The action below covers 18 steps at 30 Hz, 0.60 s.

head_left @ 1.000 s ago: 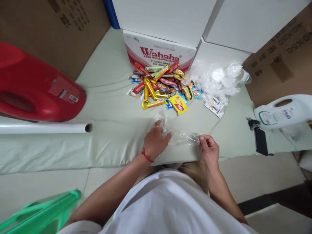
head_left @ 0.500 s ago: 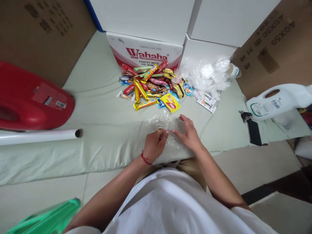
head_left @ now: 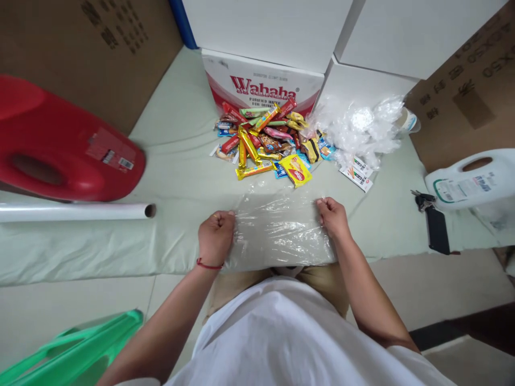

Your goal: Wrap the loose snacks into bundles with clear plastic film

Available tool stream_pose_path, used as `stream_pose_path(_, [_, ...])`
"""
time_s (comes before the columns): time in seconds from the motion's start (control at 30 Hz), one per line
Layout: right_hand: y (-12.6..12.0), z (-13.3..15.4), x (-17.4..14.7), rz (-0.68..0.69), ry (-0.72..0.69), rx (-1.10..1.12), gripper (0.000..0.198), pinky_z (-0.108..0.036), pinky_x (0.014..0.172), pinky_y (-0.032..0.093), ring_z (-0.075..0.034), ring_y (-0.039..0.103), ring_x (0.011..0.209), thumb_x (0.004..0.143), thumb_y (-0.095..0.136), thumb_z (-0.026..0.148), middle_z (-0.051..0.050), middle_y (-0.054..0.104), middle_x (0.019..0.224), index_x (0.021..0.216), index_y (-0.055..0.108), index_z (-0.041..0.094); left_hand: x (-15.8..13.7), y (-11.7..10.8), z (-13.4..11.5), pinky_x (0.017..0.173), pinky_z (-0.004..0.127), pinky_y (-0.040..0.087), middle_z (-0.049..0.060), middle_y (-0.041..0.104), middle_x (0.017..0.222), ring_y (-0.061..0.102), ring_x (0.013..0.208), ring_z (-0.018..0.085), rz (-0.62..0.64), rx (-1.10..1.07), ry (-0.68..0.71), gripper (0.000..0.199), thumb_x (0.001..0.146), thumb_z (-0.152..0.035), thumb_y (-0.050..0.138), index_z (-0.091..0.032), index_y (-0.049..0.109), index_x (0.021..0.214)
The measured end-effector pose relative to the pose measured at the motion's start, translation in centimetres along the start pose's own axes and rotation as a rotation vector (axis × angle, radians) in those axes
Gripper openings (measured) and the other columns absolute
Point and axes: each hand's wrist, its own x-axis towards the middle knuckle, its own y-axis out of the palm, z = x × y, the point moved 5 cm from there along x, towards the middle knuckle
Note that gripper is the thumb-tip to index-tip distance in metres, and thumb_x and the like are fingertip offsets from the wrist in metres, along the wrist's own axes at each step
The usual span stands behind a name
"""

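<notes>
A sheet of clear plastic film (head_left: 277, 230), wrinkled and shiny, is stretched out between my hands at the table's front edge. It may be a flat bag; I cannot tell. My left hand (head_left: 217, 236) is closed on its left side, thumb pressed against the fingers, a red cord round the wrist. On the right side, my right hand (head_left: 332, 214) pinches the film near its far corner. Just beyond the film lies a heap of wrapped snacks (head_left: 269, 142), with a yellow packet (head_left: 296, 170) nearest to it.
Crumpled clear plastic (head_left: 358, 128) lies right of the snacks, before white boxes. A red jug (head_left: 68, 145) and a white roll (head_left: 76, 211) are at the left. A white jug (head_left: 475, 182), keys (head_left: 422, 199) and a black phone-like object (head_left: 438, 230) are at the right.
My hands have moved apart, left hand to the left and right hand to the right. The bunched plastic is now spread wide, and my right hand has closed on it.
</notes>
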Motion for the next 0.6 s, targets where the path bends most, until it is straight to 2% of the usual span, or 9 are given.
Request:
stream_pose_path(0.1, [-0.8, -0.4, 0.4, -0.016, -0.024, -0.080, 0.034, -0.028, 0.049, 0.033, -0.013, 0.039, 0.045, 0.087, 0.066, 0.056, 0.007, 0.048, 0.049, 0.085, 0.063, 0.023, 0.0, -2.1, -0.7, 0.054, 0.027, 0.038, -0.005, 0.051, 0.058, 0.048, 0.052, 0.014, -0.155, 0.120, 0.048, 0.021, 0.090, -0.041, 0.061, -0.022, 0.063, 0.084])
stream_pose_path(0.17, [-1.1, -0.3, 0.8, 0.003, -0.069, -0.138, 0.034, -0.027, 0.051, 0.034, -0.013, 0.041, 0.048, 0.088, 0.066, 0.056, 0.006, 0.049, 0.051, 0.085, 0.064, 0.023, -0.8, -3.1, -2.5, 0.063, 0.027, 0.044, -0.002, 0.059, 0.068, 0.055, 0.062, 0.016, -0.262, 0.238, 0.224, 0.017, 0.091, -0.036, 0.059, -0.020, 0.066, 0.093])
stream_pose_path(0.2, [-1.1, -0.2, 1.0, 0.031, -0.090, -0.164, 0.034, -0.027, 0.051, 0.034, -0.013, 0.041, 0.049, 0.088, 0.066, 0.057, 0.006, 0.049, 0.051, 0.085, 0.065, 0.022, -1.3, -2.9, -3.6, 0.068, 0.028, 0.047, 0.000, 0.063, 0.073, 0.058, 0.067, 0.016, -0.245, 0.292, 0.357, 0.018, 0.093, -0.035, 0.058, -0.020, 0.067, 0.096])
stream_pose_path(0.27, [-1.0, 0.2, 1.5, 0.124, -0.118, -0.205, 0.037, -0.027, 0.051, 0.032, -0.012, 0.039, 0.049, 0.087, 0.067, 0.058, 0.006, 0.048, 0.052, 0.086, 0.067, 0.021, -2.4, -0.7, -6.1, 0.079, 0.031, 0.051, 0.005, 0.072, 0.087, 0.065, 0.080, 0.019, -0.026, 0.387, 0.662, 0.024, 0.097, -0.036, 0.052, -0.020, 0.070, 0.099])
stream_pose_path(0.33, [-0.8, 0.8, 2.4, 0.242, -0.148, -0.235, 0.041, -0.026, 0.052, 0.031, -0.012, 0.039, 0.052, 0.085, 0.071, 0.061, 0.005, 0.050, 0.054, 0.086, 0.070, 0.020, -3.5, 3.2, -7.8, 0.096, 0.037, 0.052, 0.012, 0.076, 0.107, 0.069, 0.103, 0.024, 0.331, 0.493, 0.951, 0.030, 0.100, -0.037, 0.049, -0.021, 0.074, 0.102])
stream_pose_path(0.4, [-0.9, 1.5, 3.8, 0.348, -0.200, -0.273, 0.044, -0.026, 0.055, 0.033, -0.012, 0.042, 0.056, 0.081, 0.074, 0.061, 0.003, 0.057, 0.060, 0.087, 0.074, 0.018, -3.6, 6.9, -8.3, 0.116, 0.046, 0.044, 0.014, 0.075, 0.127, 0.063, 0.130, 0.028, 0.614, 0.603, 1.110, 0.033, 0.102, -0.037, 0.048, -0.021, 0.076, 0.113])
stream_pose_path(0.43, [-1.2, 2.0, 4.8, 0.373, -0.230, -0.300, 0.043, -0.026, 0.057, 0.035, -0.013, 0.045, 0.058, 0.081, 0.074, 0.059, 0.001, 0.060, 0.064, 0.088, 0.075, 0.017, -3.2, 8.5, -8.2, 0.122, 0.049, 0.039, 0.014, 0.072, 0.137, 0.058, 0.139, 0.029, 0.687, 0.664, 1.124, 0.036, 0.103, -0.037, 0.047, -0.021, 0.074, 0.120])
stream_pose_path(0.5, [-2.5, 3.1, 6.9, 0.308, -0.287, -0.412, 0.035, -0.028, 0.062, 0.042, -0.015, 0.051, 0.063, 0.085, 0.071, 0.050, -0.002, 0.066, 0.071, 0.093, 0.078, 0.016, -1.6, 10.6, -7.3, 0.126, 0.056, 0.032, 0.015, 0.063, 0.152, 0.051, 0.149, 0.031, 0.717, 0.787, 1.056, 0.041, 0.103, -0.034, 0.045, -0.021, 0.070, 0.134])
stream_pose_path(0.6, [-5.5, 5.3, 8.4, -0.063, -0.356, -0.652, 0.030, -0.041, 0.083, 0.053, -0.025, 0.064, 0.083, 0.088, 0.064, 0.030, -0.013, 0.073, 0.096, 0.110, 0.077, 0.012, -0.5, 11.3, -5.4, 0.129, 0.066, 0.021, 0.014, 0.047, 0.167, 0.043, 0.156, 0.032, 0.615, 0.870, 0.987, 0.049, 0.105, -0.031, 0.042, -0.023, 0.060, 0.149])
